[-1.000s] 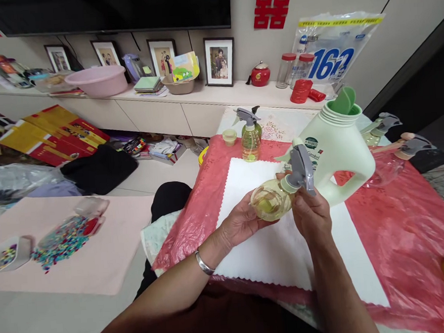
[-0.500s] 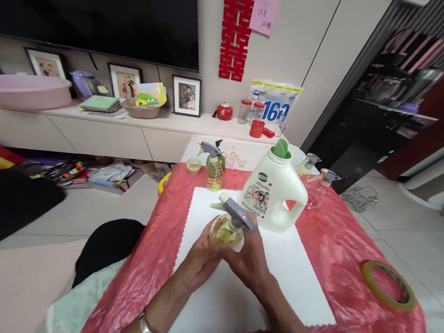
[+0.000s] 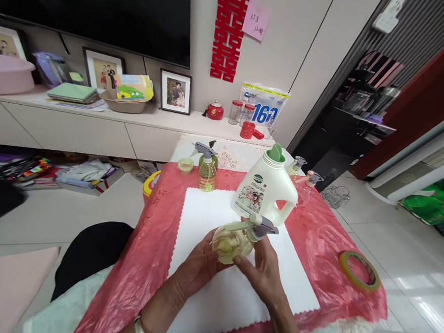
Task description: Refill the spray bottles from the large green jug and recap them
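Head view, clock taken from the held spray bottle [image 3: 225,247], twelve toward the cabinet [image 3: 101,132]: two bare hands hold this bottle over the white sheet [image 3: 204,302]. It tilts, its grey trigger head toward two o'clock. The left hand [image 3: 200,264] cups the body from nine; the right hand [image 3: 262,269] grips from four, thumb pressed on the side, other fingers partly hidden.

The sheet's scalloped edges run down the ten-to-seven side and across at six. Beyond them spreads the red plastic cover [image 3: 308,262], its left edge slanting down past a black shape [image 3: 93,251] at nine. The nearest obstacle is the pale jug [image 3: 272,180], at one; the trigger overlaps it in view, and I cannot tell if they touch. The broadest red stretch lies between three and five, up to one tape roll [image 3: 376,280] near the cover's right edge.

Counted: four grey spray heads in all, one in the hands, one on a clear bottle [image 3: 207,177] at eleven, two at two o'clock. One darker green bottle [image 3: 214,161] stands partly hidden behind the clear one, with one small bowl [image 3: 186,165] to its left. On the cabinet are three framed photos [image 3: 177,92] and two red-lidded jars [image 3: 235,113].
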Available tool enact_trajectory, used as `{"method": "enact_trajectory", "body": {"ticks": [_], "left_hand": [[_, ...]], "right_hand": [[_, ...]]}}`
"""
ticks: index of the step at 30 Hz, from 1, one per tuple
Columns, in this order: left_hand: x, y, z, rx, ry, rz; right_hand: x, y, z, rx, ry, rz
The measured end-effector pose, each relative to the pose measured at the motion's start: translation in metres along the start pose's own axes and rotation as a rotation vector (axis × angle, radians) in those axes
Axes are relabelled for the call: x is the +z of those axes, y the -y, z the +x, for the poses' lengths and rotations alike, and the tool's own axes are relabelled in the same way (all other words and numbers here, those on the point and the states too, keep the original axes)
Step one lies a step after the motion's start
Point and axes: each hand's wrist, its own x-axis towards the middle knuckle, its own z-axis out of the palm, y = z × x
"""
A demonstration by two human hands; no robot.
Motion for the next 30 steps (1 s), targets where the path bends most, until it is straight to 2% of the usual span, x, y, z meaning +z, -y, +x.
{"method": "enact_trajectory", "body": {"ticks": [8, 15, 19, 26, 30], "left_hand": [[0.002, 0.002, -0.001, 0.019, -0.060, -0.031], [0.007, 0.000, -0.004, 0.041, -0.001, -0.047], [0.004, 0.002, -0.004, 0.011, -0.002, -0.039], [0.006, 0.002, -0.003, -0.017, 0.013, -0.021], [0.008, 0.002, -0.006, -0.058, 0.033, 0.022]], "right_hand": [[-0.022, 0.022, 0.000, -0.027, -0.115, 0.064], [-0.010, 0.036, 0.003, -0.060, -0.107, -0.140], [-0.006, 0.040, 0.004, -0.038, -0.166, -0.239], [-0.010, 0.042, 0.001, -0.037, -0.211, -0.275], [-0.020, 0.042, -0.005, -0.043, -0.240, -0.286]]}}
